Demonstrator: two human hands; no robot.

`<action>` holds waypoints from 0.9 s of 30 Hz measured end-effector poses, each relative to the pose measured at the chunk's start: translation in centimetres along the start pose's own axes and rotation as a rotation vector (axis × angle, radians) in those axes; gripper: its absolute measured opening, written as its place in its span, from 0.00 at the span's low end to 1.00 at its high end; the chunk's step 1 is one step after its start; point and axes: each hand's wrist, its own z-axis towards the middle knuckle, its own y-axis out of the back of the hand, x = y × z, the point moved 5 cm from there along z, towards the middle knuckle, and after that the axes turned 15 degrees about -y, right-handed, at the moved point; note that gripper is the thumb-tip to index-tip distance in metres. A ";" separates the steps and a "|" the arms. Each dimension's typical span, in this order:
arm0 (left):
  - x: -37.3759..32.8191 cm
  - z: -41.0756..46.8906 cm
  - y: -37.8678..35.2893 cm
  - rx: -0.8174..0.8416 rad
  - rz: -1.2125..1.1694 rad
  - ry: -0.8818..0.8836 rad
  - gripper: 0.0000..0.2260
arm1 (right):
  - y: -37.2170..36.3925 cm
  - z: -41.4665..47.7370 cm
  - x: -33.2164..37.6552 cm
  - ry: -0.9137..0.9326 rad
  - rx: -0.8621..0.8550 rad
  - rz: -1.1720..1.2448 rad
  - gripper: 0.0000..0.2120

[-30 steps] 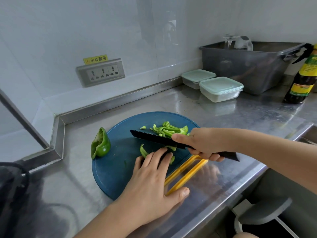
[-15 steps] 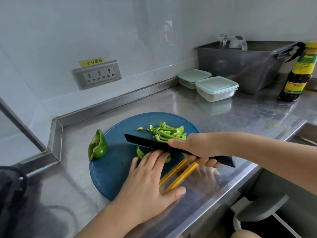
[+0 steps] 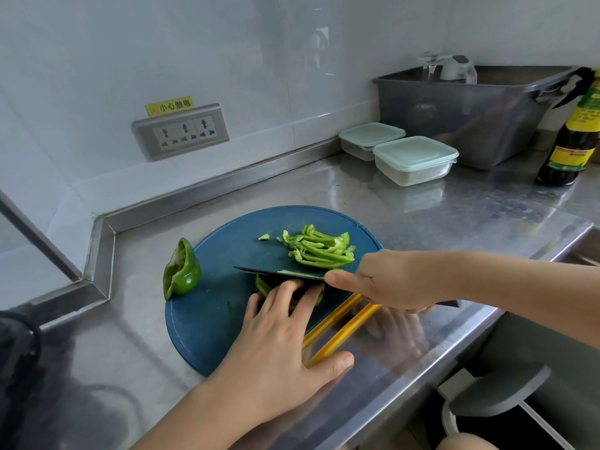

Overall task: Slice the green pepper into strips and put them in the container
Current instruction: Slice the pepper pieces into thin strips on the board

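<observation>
Slicing is in hand: my right hand (image 3: 386, 280) grips the knife (image 3: 279, 273) by its handle, forefinger stretched toward the blade, which is set down on the pepper piece (image 3: 261, 286); my left hand (image 3: 279, 345) presses that piece to the blue board (image 3: 211, 326) with fairly straight fingers, thumb spread wide. Cut strips (image 3: 319, 248) lie heaped just beyond the blade, an uncut half (image 3: 181, 271) sits at the board's left rim, and the lidded containers (image 3: 415, 159) stand closed, well apart at the back of the table (image 3: 454, 222). In my judgement the next stroke calls for my left fingertips to draw back, since they lie just beside the blade.
</observation>
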 end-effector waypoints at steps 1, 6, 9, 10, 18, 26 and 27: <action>0.0 0.0 0.0 0.006 0.009 0.001 0.39 | -0.1 0.3 0.6 0.020 -0.036 -0.019 0.30; -0.3 -0.1 0.3 0.030 0.007 0.032 0.37 | -0.7 1.1 1.7 0.046 -0.166 -0.038 0.33; -0.2 -0.1 0.3 0.029 0.006 0.035 0.37 | -0.7 1.0 1.9 0.034 -0.202 -0.070 0.33; -0.3 -0.1 0.3 0.031 0.007 0.036 0.37 | -0.6 0.8 2.1 0.031 -0.201 -0.052 0.31; -0.3 -0.1 0.5 0.022 0.000 0.023 0.39 | 0.1 1.5 1.6 -0.108 0.175 0.378 0.30; -0.4 -0.3 0.7 -0.070 -0.081 0.015 0.40 | 0.3 0.5 -0.9 -0.094 0.291 0.554 0.31; -0.3 -0.4 0.7 -0.101 -0.117 0.016 0.40 | 0.4 0.2 -0.8 -0.082 0.296 0.575 0.31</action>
